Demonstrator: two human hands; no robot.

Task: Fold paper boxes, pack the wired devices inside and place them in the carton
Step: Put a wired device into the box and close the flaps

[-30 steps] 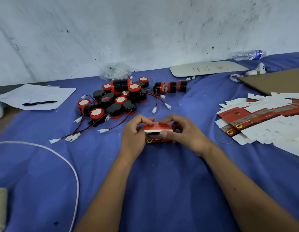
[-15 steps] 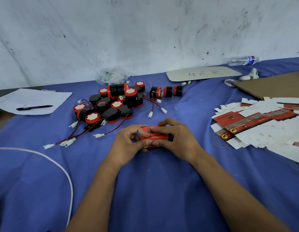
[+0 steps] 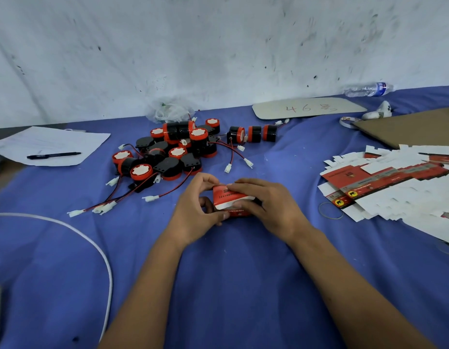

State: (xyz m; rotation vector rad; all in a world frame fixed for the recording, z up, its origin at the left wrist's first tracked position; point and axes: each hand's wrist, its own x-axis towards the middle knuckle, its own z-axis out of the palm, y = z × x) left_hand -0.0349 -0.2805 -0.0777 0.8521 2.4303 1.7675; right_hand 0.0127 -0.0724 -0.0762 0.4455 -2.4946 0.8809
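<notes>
Closing one red paper box (image 3: 231, 201) low over the blue counter (image 3: 218, 285), left hand (image 3: 197, 210) and right hand (image 3: 268, 207) fingers clamped on it. Leaving roughly fifteen wired devices (image 3: 178, 149) unpacked, plus a fanned heap of flat box blanks (image 3: 394, 182), too overlapped for counting.

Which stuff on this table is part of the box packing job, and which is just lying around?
Job:
- red paper box, held by left hand and right hand
- wired devices
- flat box blanks

Lying about:
- pen on paper sheet
- water bottle
- white cable
- rubber band
</notes>
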